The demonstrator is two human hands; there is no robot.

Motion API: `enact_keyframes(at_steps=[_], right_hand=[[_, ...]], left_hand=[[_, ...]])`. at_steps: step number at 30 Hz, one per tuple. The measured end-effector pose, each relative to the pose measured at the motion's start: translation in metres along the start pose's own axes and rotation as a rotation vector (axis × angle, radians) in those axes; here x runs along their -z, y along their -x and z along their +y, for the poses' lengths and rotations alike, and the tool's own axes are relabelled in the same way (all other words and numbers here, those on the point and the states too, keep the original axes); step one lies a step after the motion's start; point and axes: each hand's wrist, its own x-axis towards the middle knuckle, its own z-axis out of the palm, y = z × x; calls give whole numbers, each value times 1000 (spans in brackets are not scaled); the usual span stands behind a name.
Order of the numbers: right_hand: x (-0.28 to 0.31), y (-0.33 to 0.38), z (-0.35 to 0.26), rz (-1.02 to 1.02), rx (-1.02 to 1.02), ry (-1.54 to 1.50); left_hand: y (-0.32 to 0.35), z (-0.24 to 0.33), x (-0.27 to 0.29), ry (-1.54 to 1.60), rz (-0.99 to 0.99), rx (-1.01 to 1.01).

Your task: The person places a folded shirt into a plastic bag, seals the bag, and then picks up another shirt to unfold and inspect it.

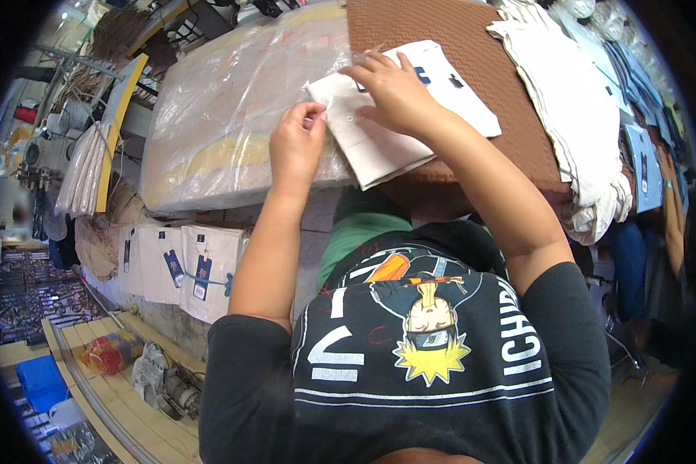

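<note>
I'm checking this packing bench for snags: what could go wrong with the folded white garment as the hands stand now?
1. The folded white garment overhangs the front edge of the brown quilted pad; it could slide off if the right hand lifts.
2. The left hand pinches its corner beside the clear plastic-wrapped bundle; the film might snag.
3. The white fabric pile alongside droops over the edge and may slip.

The person wears a dark charcoal short-sleeved T-shirt (410, 363) with sleeves ending above the elbows. Its front carries a cartoon print (425, 309) of a figure in yellow and orange, with a spiky yellow burst, bold white lettering and thin white lines beside it. Both forearms are bare. The left hand (295, 143) and right hand (394, 89) wear no gloves.
</note>
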Motion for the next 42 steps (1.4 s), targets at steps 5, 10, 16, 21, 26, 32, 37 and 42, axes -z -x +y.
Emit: enact_keyframes(at_steps=[5, 10, 16, 21, 26, 32, 37, 42], right_hand=[[81, 61, -8, -326, -690, -464], [39, 111, -40, -512, -1265, -1536], [-5, 74, -60, -190, -1197, -1885], [-24, 40, -56, -78, -1097, -1926], [-32, 44, -61, -178, -1246, -1870], [16, 71, -58, -645, -1089, -1602], [62, 69, -25, -301, -342, -428], [21, 56, -34, -163, 226, -42]], left_hand=[[-13, 4, 8, 182, 25, 80], [-31, -19, -14, 102, 154, -134], [-30, -15, -20, 320, 24, 138], [-24, -4, -10, 246, 48, 117], [-29, -16, -4, 196, -7, 127], [-11, -34, 9, 207, -55, 50], [18, -29, 8, -105, 118, -193], [25, -36, -8, -85, 246, -211]])
